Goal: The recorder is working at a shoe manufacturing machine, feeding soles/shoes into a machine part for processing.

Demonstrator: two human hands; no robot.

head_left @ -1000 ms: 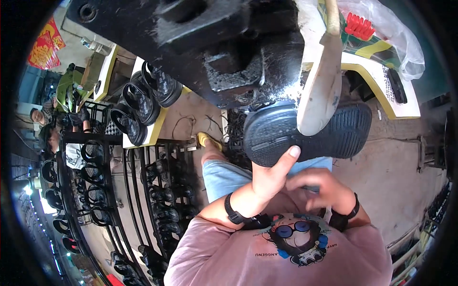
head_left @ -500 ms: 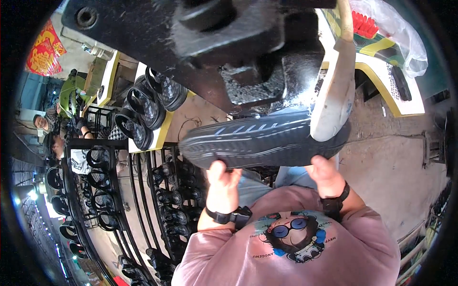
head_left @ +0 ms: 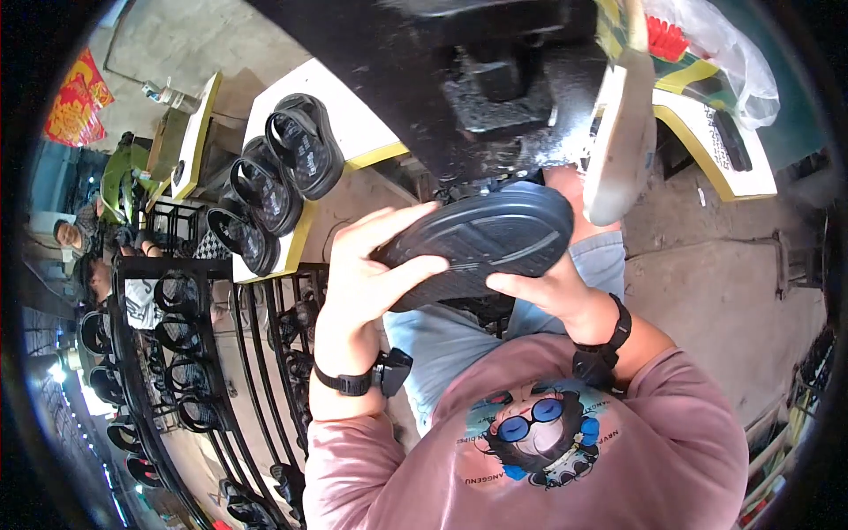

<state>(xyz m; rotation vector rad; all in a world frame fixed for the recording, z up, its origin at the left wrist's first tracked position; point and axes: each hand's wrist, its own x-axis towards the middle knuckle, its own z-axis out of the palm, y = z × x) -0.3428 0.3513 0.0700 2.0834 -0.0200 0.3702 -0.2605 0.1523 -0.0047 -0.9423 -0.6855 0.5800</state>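
Both of my hands hold a black sandal [head_left: 481,243] sole-up, just under a big black machine [head_left: 477,97]. My left hand [head_left: 371,265] wraps the heel end, thumb across the grooved sole. My right hand [head_left: 543,296] supports the sandal from below near its middle. The toe end points right, close to a pale shoe-shaped form [head_left: 618,150] hanging from the machine. The sandal's straps are hidden beneath it.
Several finished black sandals [head_left: 274,181] lie in a row on a white, yellow-edged table [head_left: 353,132] to my left. A black metal rack [head_left: 177,371] with more sandals stands at lower left. Another person [head_left: 75,238] sits at far left. A clear plastic bag [head_left: 715,44] lies on the right table.
The sandal has turned from pointing toe-on at the machine to lying lengthwise, sole up. My left hand moved up onto its heel end and my right hand slid under it.
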